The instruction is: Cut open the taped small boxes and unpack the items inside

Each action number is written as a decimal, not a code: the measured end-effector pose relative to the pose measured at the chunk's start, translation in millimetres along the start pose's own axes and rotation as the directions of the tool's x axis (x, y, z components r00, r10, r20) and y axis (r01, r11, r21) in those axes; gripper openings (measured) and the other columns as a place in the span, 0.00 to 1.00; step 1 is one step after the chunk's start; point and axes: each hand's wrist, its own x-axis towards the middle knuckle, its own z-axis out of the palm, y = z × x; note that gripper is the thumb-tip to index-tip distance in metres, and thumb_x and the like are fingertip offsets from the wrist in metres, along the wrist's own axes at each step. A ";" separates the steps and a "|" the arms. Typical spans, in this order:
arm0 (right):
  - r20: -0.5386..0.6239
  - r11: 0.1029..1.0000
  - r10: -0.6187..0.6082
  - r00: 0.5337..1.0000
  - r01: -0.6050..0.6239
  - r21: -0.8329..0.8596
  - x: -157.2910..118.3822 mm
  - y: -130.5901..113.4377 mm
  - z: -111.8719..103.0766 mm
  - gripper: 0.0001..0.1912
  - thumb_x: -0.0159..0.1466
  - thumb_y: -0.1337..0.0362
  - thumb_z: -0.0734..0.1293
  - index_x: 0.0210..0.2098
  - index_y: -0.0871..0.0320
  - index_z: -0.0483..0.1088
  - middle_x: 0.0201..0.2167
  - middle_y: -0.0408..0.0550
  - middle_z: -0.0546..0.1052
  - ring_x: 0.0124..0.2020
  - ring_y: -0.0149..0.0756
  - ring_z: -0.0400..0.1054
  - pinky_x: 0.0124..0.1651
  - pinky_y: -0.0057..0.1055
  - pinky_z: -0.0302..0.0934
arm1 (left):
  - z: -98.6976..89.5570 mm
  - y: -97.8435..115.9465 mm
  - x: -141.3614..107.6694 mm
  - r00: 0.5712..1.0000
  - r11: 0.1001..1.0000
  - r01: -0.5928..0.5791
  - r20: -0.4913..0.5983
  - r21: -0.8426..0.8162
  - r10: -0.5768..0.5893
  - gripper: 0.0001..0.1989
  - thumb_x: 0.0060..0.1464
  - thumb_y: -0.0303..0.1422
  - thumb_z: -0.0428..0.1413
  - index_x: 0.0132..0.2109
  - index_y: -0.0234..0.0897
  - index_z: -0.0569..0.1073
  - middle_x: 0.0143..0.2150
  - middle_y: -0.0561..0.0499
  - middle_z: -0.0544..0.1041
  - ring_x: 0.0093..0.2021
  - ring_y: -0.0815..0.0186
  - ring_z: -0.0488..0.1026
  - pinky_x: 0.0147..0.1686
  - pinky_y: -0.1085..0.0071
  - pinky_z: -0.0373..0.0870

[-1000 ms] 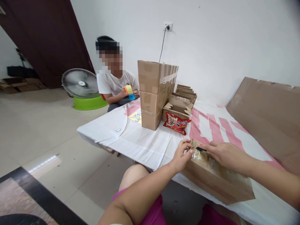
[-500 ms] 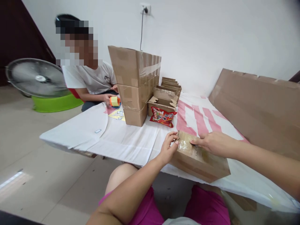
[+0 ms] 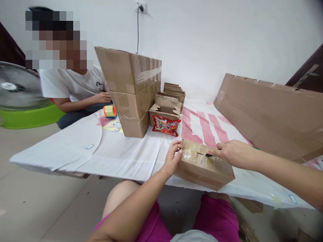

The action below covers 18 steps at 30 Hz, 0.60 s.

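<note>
Below right grip (image 3: 231,153) with dark tool (image 3: 209,155) | carton (image 3: 204,171) | left grip (image 3: 173,157) holding end

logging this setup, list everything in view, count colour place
table: 1, white-and-pink cloth, centre
taped box: 1, brown, table's near edge
dark tool: 1, black, at taped box's top
closed boxes: several, brown, stacked mid-table
open boxes: several, brown, right of stack
packet: 1, red, before open boxes
tape roll: 1, yellow-orange, table left
cardboard sheet: 1, brown, right
co-worker: 1, white shirt, left
fan: 1, grey, far left
round base: 1, green, below fan
socket: 1, white, back wall
cable: 1, black, from socket
floor cardboard: several, brown, lower right
left hand: 1, on taped box's left end
right hand: 1, holding dark tool
legs: 2, magenta shorts, below table
</note>
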 end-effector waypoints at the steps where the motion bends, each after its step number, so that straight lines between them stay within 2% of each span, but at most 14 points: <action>1: -0.001 1.000 0.003 1.000 -0.003 -0.006 -0.2 -0.5 0.2 0.28 0.60 0.77 0.59 0.56 0.50 0.68 0.27 0.44 0.71 0.22 0.29 0.67 0.24 0.31 0.38 | 0.1 0.2 0.2 1.000 1.000 0.002 -0.003 0.004 -0.002 0.18 0.58 0.48 0.50 0.38 0.37 0.71 0.52 0.42 0.66 0.57 0.54 0.64 0.54 0.59 0.62; 11: 0.007 0.997 0.018 1.000 -0.019 0.070 -25.7 2.2 4.2 0.29 0.59 0.79 0.57 0.55 0.50 0.69 0.25 0.44 0.71 0.20 0.27 0.64 0.24 0.29 0.40 | -3.7 2.2 -2.4 0.999 1.000 -0.009 0.035 0.028 0.008 0.18 0.59 0.48 0.49 0.40 0.37 0.71 0.52 0.42 0.67 0.58 0.55 0.64 0.54 0.61 0.63; 18: 0.069 0.976 0.140 0.988 -0.150 0.158 -57.1 9.7 0.0 0.21 0.67 0.70 0.55 0.51 0.46 0.72 0.23 0.43 0.70 0.20 0.28 0.64 0.24 0.28 0.42 | -2.8 2.3 -2.2 1.000 1.000 -0.003 0.028 0.009 0.003 0.18 0.59 0.47 0.50 0.40 0.37 0.71 0.52 0.41 0.67 0.58 0.54 0.64 0.54 0.59 0.63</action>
